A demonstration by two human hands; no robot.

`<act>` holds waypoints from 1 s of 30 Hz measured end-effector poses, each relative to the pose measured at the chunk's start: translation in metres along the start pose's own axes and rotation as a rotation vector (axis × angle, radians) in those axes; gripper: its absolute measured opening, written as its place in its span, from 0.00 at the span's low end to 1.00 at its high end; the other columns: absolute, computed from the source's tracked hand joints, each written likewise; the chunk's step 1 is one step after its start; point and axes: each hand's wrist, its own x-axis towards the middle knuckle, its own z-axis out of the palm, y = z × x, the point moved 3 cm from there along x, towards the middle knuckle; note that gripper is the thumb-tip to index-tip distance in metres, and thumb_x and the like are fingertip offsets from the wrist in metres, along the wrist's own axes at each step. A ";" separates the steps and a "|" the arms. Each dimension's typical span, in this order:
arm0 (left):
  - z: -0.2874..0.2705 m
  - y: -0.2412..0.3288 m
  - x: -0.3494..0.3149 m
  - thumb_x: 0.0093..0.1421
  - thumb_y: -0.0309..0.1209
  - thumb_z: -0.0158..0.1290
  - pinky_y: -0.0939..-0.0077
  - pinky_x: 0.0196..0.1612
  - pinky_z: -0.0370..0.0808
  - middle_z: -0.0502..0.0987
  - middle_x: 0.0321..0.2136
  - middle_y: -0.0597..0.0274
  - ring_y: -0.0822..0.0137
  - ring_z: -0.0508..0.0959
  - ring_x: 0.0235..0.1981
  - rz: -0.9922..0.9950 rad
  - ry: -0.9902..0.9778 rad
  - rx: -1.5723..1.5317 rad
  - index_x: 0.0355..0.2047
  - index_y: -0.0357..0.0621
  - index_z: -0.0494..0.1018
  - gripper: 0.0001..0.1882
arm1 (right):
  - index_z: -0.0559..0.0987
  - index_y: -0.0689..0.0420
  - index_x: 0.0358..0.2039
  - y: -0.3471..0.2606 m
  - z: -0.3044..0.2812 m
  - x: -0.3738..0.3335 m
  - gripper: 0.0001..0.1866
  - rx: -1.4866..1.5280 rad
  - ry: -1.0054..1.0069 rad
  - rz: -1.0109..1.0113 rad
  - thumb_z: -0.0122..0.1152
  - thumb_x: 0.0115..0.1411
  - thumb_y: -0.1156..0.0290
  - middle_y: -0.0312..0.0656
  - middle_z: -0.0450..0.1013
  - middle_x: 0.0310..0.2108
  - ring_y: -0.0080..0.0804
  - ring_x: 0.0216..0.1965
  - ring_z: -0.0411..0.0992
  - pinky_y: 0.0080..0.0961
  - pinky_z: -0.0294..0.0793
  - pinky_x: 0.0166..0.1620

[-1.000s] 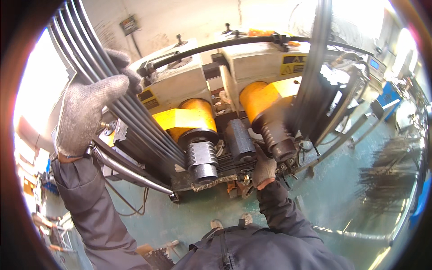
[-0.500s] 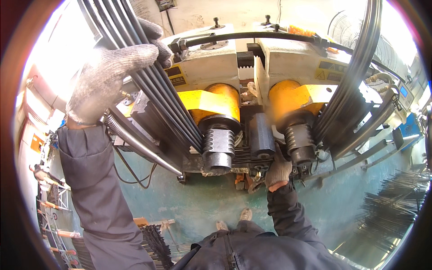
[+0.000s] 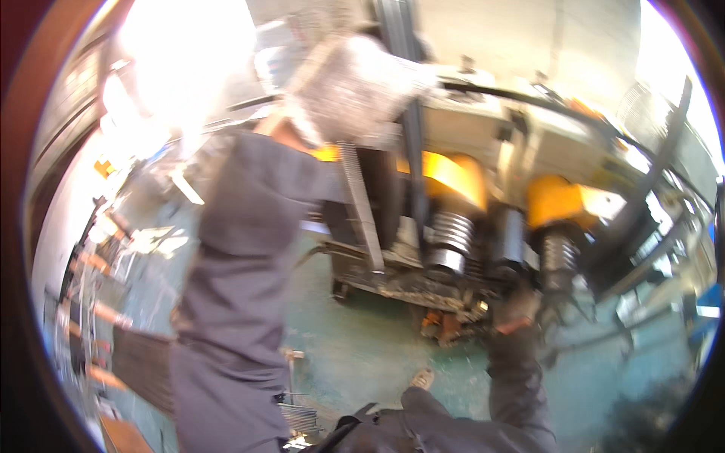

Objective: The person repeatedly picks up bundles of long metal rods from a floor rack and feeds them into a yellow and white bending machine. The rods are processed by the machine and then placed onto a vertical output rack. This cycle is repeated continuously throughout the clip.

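A: Workshop, green floor (image 3: 362, 355), bright glare to the upper left of the raised hand. Frame is motion-blurred.

B: Biggest thing?

A: Grey bending machine (image 3: 483, 143), just beyond both hands. Two yellow guards (image 3: 453, 174) sit on it, each over a ribbed roller (image 3: 451, 238). Roller under the left guard is below and right of the left hand; the other one is just above the right hand.

B: Work piece?

A: Bundle of dark steel rods (image 3: 400, 113), running up out of the top edge and down toward the rollers. One threaded-looking bar (image 3: 359, 204) hangs straight below the left hand.

B: Left hand?

A: Left hand (image 3: 355, 90), grey knit glove, raised high, fingers wrapped round the rod bundle. Clamped on it, as far as blur lets me say.

B: Right?

A: Right hand (image 3: 521, 306), dark glove, low at the machine's front edge under the right roller. Fingers smeared; cannot tell if it grips anything or just rests there.

B: Step?

A: My read: feeding or repositioning rods in the bender, the left hand steering the long end.

B: Next move needs?

A: Probably lining the rods up against the roller grooves, keeping the bundle together, and keeping the right fingers away from the rollers. Judgement only.
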 end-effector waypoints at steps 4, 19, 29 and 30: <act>-0.056 0.058 -0.060 0.66 0.29 0.63 0.66 0.51 0.86 0.88 0.38 0.64 0.65 0.88 0.38 0.023 0.341 0.069 0.47 0.47 0.85 0.10 | 0.80 0.62 0.67 -0.021 -0.025 -0.056 0.24 0.216 0.095 0.137 0.67 0.73 0.71 0.45 0.84 0.57 0.34 0.54 0.82 0.33 0.84 0.59; -0.323 0.428 -0.471 0.70 0.14 0.62 0.63 0.49 0.86 0.85 0.42 0.55 0.60 0.88 0.44 -1.545 1.281 -0.671 0.56 0.38 0.77 0.16 | 0.84 0.66 0.48 -0.200 0.076 -0.276 0.17 0.499 -0.372 0.299 0.69 0.72 0.63 0.49 0.86 0.41 0.42 0.39 0.82 0.41 0.83 0.45; -0.531 0.759 -0.500 0.71 0.15 0.56 0.59 0.47 0.89 0.86 0.38 0.48 0.56 0.89 0.40 -1.809 1.666 0.309 0.54 0.34 0.75 0.12 | 0.80 0.60 0.51 -0.352 0.181 -0.502 0.14 0.737 -1.027 0.262 0.68 0.78 0.63 0.38 0.78 0.38 0.28 0.37 0.76 0.32 0.82 0.46; -0.546 0.784 -0.498 0.71 0.15 0.56 0.59 0.47 0.89 0.86 0.38 0.48 0.55 0.89 0.40 -1.789 1.759 0.365 0.53 0.35 0.75 0.12 | 0.80 0.60 0.51 -0.375 0.184 -0.522 0.09 0.768 -1.132 0.117 0.64 0.80 0.68 0.38 0.78 0.38 0.26 0.37 0.77 0.29 0.81 0.44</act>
